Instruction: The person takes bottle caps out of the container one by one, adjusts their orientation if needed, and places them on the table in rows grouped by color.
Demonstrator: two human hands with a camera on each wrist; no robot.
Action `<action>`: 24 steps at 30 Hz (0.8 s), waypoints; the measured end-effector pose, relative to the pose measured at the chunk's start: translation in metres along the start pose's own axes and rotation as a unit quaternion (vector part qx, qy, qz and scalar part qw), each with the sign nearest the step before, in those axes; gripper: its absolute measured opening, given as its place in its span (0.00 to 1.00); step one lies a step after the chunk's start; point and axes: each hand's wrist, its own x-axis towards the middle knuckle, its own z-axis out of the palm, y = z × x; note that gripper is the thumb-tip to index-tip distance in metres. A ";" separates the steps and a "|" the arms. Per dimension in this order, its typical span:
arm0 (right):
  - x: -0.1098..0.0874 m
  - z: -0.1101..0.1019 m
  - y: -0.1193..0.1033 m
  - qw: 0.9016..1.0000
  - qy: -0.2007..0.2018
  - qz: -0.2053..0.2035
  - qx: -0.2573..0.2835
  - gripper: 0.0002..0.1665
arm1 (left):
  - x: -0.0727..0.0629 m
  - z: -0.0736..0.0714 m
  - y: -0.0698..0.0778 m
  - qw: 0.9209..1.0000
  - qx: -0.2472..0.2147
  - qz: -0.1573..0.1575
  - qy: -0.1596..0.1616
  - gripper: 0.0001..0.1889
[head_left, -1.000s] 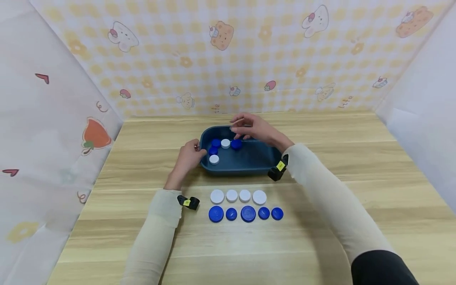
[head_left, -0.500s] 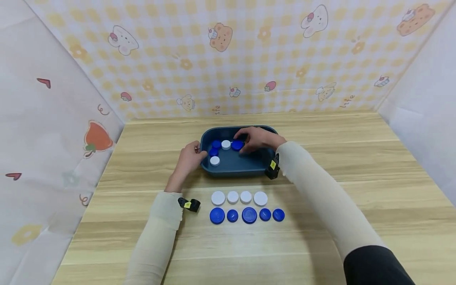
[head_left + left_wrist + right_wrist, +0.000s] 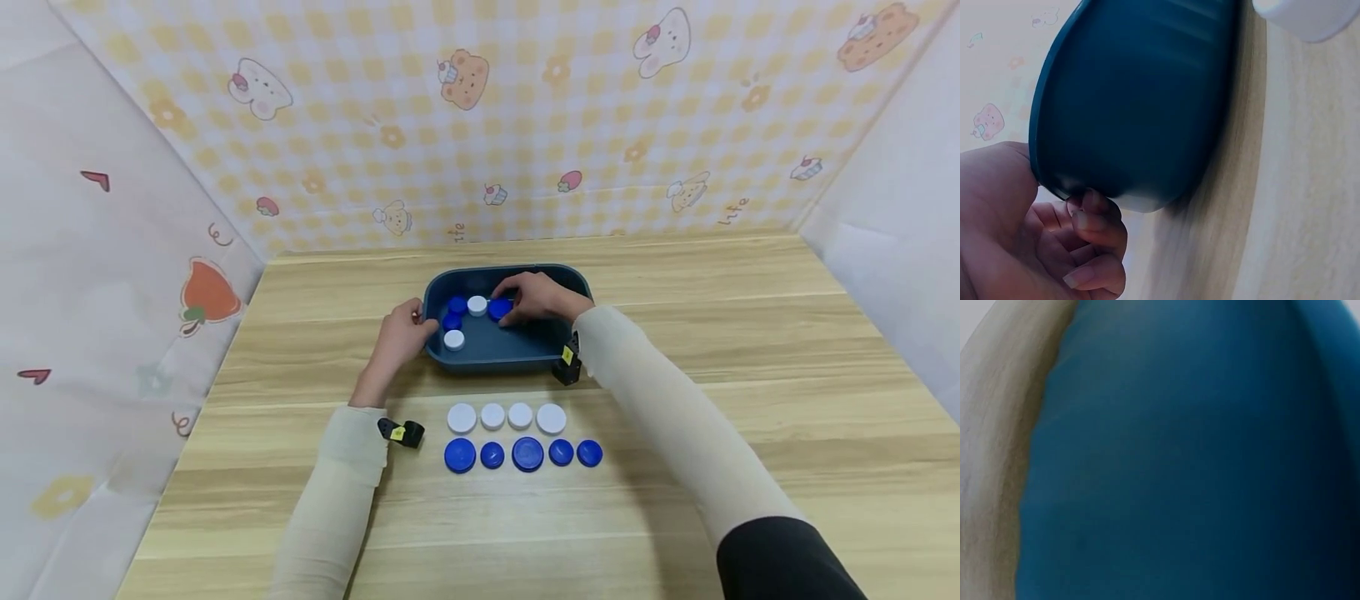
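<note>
A dark blue oval-ended tray (image 3: 487,365) stands on the wooden table. My left hand (image 3: 401,335) holds its left end, thumb over the rim and fingers curled beneath it on the outside, as the left wrist view shows on the tray's wall (image 3: 1129,106). Inside the tray, my right hand (image 3: 536,297) has thumb and fingers around a blue bottle cap (image 3: 499,310). To the left of that cap lie a white cap (image 3: 477,306), two blue caps (image 3: 457,305) and another white cap (image 3: 453,340). The tray's outer wall (image 3: 1179,456) fills the right wrist view, hiding the right hand there.
In front of the tray is a row of white caps (image 3: 492,417), and nearer still a row of blue caps (image 3: 528,454). A patterned checked backdrop (image 3: 525,133) rises behind the table, with white side panels (image 3: 112,275) at left and right.
My right hand has come down from above the tray's back rim into the tray and closed its fingers around the blue cap. My left hand keeps its hold on the rim.
</note>
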 end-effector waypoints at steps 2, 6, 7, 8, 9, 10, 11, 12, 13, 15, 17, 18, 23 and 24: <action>0.001 0.002 0.000 1.000 0.012 -0.007 -0.015 0.27 | 0.000 0.000 0.000 1.000 0.002 0.002 0.004 0.10; 0.003 0.005 0.000 0.998 0.036 -0.019 -0.041 0.27 | 0.000 0.000 -0.001 1.000 0.006 0.003 0.005 0.10; 0.004 0.005 0.000 0.998 0.041 -0.020 -0.044 0.27 | 0.000 0.000 -0.001 1.000 0.007 0.002 0.005 0.10; 0.004 0.006 -0.001 0.998 0.044 -0.021 -0.047 0.27 | 0.001 0.000 -0.001 1.000 0.007 0.002 0.005 0.10; 0.004 0.006 -0.001 0.998 0.045 -0.023 -0.048 0.27 | 0.001 0.000 -0.001 1.000 0.008 0.000 0.005 0.10; 0.004 0.006 -0.002 0.997 0.046 -0.027 -0.050 0.27 | 0.001 0.000 -0.001 1.000 0.009 0.000 0.005 0.10; 0.004 0.006 -0.002 0.997 0.047 -0.031 -0.053 0.27 | 0.001 0.000 -0.001 1.000 0.009 0.000 0.006 0.10; 0.003 0.006 -0.003 0.997 0.047 -0.036 -0.055 0.27 | 0.001 0.000 -0.001 1.000 0.009 -0.001 0.007 0.10; 0.003 0.006 -0.003 0.997 0.047 -0.040 -0.055 0.27 | 0.000 0.000 -0.001 1.000 0.009 -0.001 0.006 0.09; 0.002 0.006 -0.004 0.996 0.045 -0.051 -0.054 0.27 | 0.000 0.000 0.000 1.000 0.009 -0.002 0.002 0.09; 0.001 0.006 -0.005 0.996 0.040 -0.057 -0.052 0.27 | 0.000 -0.001 0.000 1.000 0.010 -0.003 -0.002 0.09; 0.000 0.006 -0.005 0.996 0.037 -0.059 -0.049 0.26 | 0.000 -0.001 0.001 1.000 0.010 -0.005 -0.005 0.09; -0.001 0.006 -0.002 0.996 0.025 -0.074 -0.045 0.25 | -0.001 0.000 0.001 1.000 0.008 -0.011 -0.007 0.09; -0.002 0.006 -0.001 0.996 0.024 -0.077 -0.043 0.24 | -0.002 0.000 0.001 1.000 0.007 -0.011 -0.007 0.09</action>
